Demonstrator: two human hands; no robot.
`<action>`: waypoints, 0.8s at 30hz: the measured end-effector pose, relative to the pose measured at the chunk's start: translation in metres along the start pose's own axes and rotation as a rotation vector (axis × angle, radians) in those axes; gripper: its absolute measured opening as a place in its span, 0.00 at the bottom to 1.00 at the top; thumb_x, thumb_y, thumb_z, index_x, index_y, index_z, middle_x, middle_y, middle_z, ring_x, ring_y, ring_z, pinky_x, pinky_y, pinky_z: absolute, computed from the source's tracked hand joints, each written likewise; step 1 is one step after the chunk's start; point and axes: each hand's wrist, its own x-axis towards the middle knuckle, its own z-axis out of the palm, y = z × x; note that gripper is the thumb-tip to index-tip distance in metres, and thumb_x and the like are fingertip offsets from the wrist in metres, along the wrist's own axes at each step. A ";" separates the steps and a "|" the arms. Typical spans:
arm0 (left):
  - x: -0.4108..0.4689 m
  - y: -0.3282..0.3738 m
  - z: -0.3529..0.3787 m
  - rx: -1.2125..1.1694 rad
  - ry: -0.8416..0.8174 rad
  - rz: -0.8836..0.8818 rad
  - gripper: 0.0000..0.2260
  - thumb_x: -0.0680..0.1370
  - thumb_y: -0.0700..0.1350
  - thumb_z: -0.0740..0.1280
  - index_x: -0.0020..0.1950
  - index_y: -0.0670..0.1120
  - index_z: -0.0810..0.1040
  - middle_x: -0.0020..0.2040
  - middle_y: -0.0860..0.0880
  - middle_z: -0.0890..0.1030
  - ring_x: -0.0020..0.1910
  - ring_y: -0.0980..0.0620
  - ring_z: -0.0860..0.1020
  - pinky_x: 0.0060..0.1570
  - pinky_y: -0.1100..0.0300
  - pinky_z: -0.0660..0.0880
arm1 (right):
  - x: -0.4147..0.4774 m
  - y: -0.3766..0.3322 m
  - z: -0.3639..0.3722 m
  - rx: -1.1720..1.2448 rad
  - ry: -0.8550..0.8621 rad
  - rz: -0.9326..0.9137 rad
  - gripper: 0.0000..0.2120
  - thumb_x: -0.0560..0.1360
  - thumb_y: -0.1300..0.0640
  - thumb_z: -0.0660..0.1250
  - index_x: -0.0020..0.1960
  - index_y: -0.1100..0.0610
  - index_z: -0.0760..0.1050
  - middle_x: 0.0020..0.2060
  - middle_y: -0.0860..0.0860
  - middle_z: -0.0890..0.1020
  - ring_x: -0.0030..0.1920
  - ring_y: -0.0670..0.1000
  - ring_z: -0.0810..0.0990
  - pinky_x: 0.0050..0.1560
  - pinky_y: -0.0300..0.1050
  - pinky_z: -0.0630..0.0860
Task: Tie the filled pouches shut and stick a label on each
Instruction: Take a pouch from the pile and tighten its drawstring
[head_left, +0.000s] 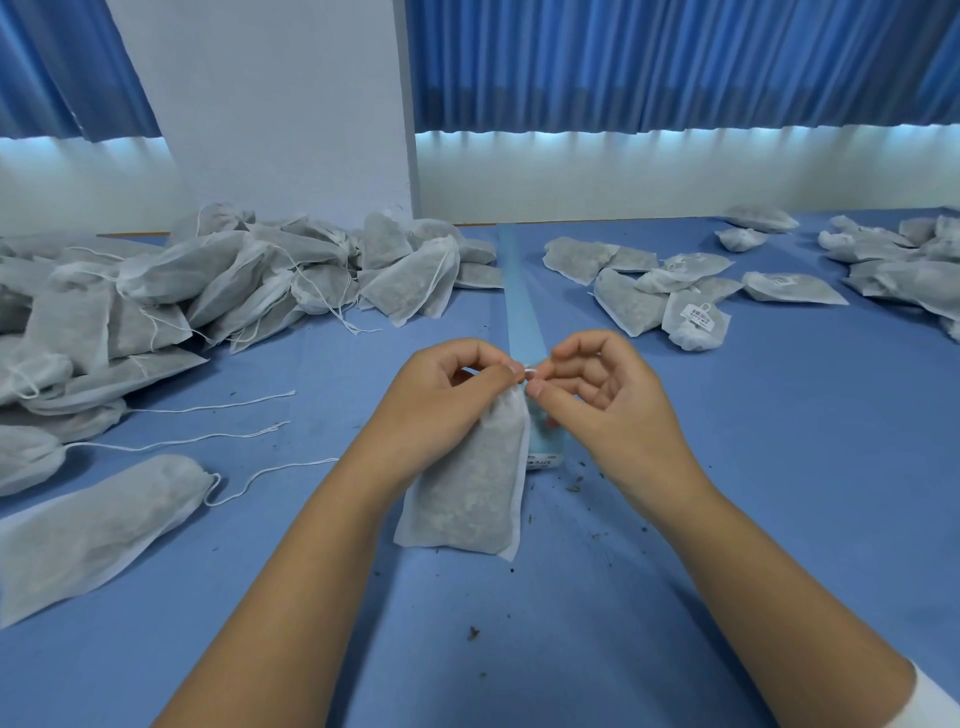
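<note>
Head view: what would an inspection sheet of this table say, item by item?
Surface: blue cloth covers the table.
Job's things: one filled pouch in hand; pile with loose strings at left; labelled pouches at right; blue strip down the middle, with a label at its near end.
Clutter: dark crumbs scattered on the cloth.
Grippers: left hand grips the pouch neck; right hand pinches its string.
Cables: nothing seen.
Surroundings: blue curtains, white pillar.
</note>
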 end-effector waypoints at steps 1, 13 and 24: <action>0.000 0.000 0.000 0.000 -0.005 0.000 0.11 0.77 0.45 0.70 0.35 0.55 0.83 0.32 0.60 0.79 0.31 0.62 0.72 0.33 0.74 0.68 | 0.000 0.000 0.000 0.013 -0.012 -0.010 0.12 0.72 0.68 0.72 0.50 0.57 0.72 0.44 0.56 0.83 0.43 0.49 0.82 0.47 0.41 0.77; -0.002 0.002 0.002 0.067 -0.025 0.009 0.08 0.77 0.43 0.70 0.38 0.46 0.81 0.25 0.60 0.72 0.26 0.62 0.66 0.28 0.71 0.63 | -0.003 0.000 0.000 -0.180 -0.020 -0.164 0.08 0.70 0.63 0.68 0.46 0.53 0.73 0.44 0.44 0.81 0.40 0.48 0.79 0.36 0.44 0.75; -0.003 0.004 0.001 0.047 -0.038 -0.028 0.08 0.77 0.45 0.70 0.38 0.47 0.82 0.29 0.59 0.76 0.31 0.60 0.70 0.33 0.71 0.66 | 0.002 -0.002 -0.007 -0.072 -0.101 -0.079 0.12 0.73 0.72 0.68 0.44 0.55 0.74 0.39 0.50 0.81 0.40 0.47 0.79 0.41 0.38 0.75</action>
